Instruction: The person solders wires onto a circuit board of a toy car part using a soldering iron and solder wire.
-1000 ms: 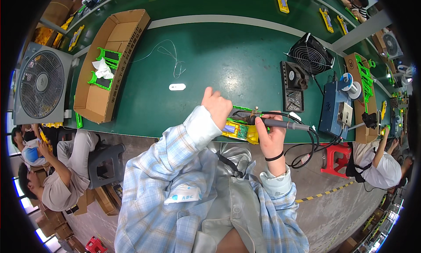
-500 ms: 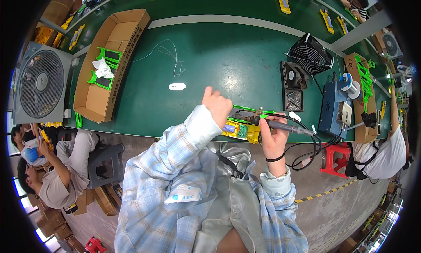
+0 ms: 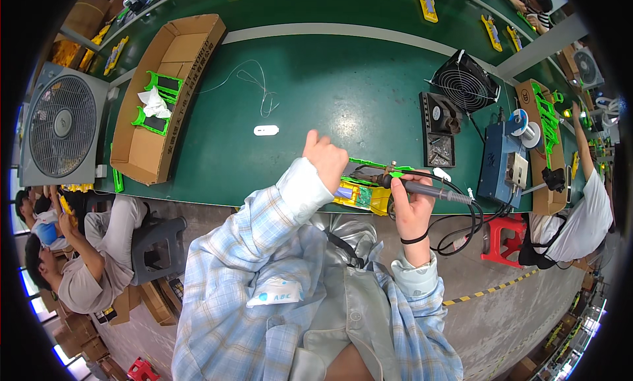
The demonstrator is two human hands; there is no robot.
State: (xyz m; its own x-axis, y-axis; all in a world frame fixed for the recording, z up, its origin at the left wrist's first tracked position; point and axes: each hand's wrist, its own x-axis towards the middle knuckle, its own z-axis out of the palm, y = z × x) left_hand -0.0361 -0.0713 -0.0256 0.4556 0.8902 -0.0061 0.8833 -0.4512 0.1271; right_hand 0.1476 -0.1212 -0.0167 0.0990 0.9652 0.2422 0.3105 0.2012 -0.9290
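Near the front edge of the table, my right hand [image 3: 414, 211] is closed round the grey handle of a soldering iron [image 3: 425, 189], whose dark cable loops down past my wrist. The iron points left, over a yellow housing [image 3: 377, 201] with a green circuit board and a purple-blue part inside. Alongside the housing runs a bright green plastic frame [image 3: 361, 163], partly behind the iron. My left hand [image 3: 326, 162] is closed just left of these parts, its knuckles upward. Whatever its fingers grip is hidden under the hand.
A long cardboard box [image 3: 142, 158] with green frames stands at left, beside a grey fan [image 3: 62, 127]. A white oval piece [image 3: 266, 130] and thin wire lie mid-table. At right are a black fan [image 3: 465, 84], black tray [image 3: 439, 150], blue soldering station [image 3: 496, 160] and solder spool [image 3: 521, 122].
My two hands, the soldering iron and the yellow housing stay almost in place. At the far right, a co-worker's arm and body have shifted.
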